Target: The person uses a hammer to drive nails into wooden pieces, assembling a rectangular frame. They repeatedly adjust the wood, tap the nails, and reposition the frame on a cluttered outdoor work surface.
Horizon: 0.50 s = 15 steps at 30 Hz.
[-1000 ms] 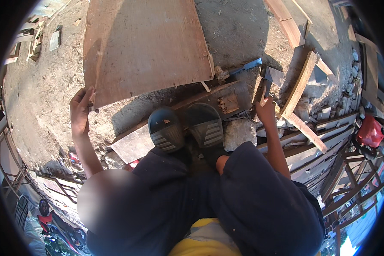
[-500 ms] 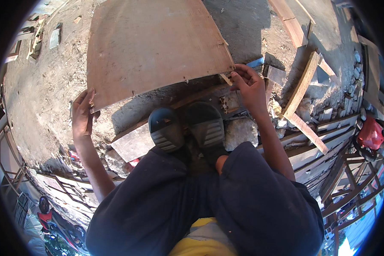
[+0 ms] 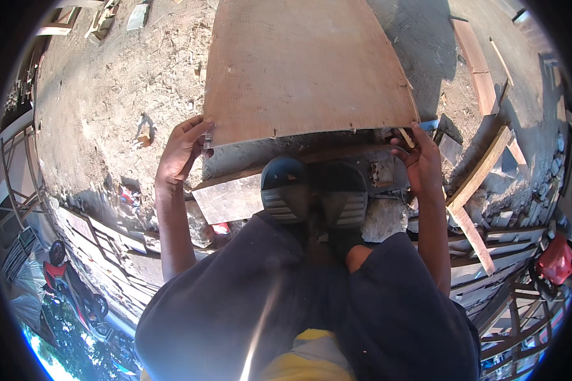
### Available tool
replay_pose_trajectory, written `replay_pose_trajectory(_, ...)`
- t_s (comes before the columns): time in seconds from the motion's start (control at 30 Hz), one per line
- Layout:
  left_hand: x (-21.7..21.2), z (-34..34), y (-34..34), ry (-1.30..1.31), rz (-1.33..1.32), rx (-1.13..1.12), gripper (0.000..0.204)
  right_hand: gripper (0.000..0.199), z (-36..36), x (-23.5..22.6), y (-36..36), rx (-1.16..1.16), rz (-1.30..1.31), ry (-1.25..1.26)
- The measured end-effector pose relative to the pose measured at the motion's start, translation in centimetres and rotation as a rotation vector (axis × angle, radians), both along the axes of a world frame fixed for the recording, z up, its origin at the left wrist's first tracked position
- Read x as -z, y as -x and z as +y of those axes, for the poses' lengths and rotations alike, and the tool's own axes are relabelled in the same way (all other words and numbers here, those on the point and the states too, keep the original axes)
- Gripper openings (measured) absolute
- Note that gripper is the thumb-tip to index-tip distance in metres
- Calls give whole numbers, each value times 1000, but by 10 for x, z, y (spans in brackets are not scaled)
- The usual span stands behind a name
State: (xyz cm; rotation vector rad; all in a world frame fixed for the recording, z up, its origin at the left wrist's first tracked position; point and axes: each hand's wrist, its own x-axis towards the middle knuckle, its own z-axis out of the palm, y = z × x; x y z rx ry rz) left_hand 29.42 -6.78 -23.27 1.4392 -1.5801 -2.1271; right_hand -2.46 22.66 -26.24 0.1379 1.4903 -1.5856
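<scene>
From the head camera, a wide brown board (image 3: 308,66) fills the far middle of the picture, its near edge raised off the sandy ground (image 3: 108,82). The left hand (image 3: 183,151) grips the board's near left corner, fingers curled together over the edge. The right hand (image 3: 419,159) is clamped on the near right corner, where a thin wooden sliver juts out beside the thumb. Below the board's near edge, the person's two dark shoes (image 3: 314,193) stand side by side (toes pointing away) on a narrower plank (image 3: 225,198) that reaches out to the left. Grey rubble lies just beside the right shoe. To the right, loose wooden battens (image 3: 480,184) lie crossed over each other, and a longer plank (image 3: 476,66) rests farther off on the ground. A red container (image 3: 556,260) sits at the near right rim.
</scene>
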Motion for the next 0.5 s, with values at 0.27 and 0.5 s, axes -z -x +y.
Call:
replay_pose_trajectory(0.27,-3,3,-6,-145,72,-88,40,22,1,6,4,-21,34,30)
replay_pose_trajectory(0.5,-5,6,-5,-46,-12,20,47,18,7,20,3,-31,15,-41)
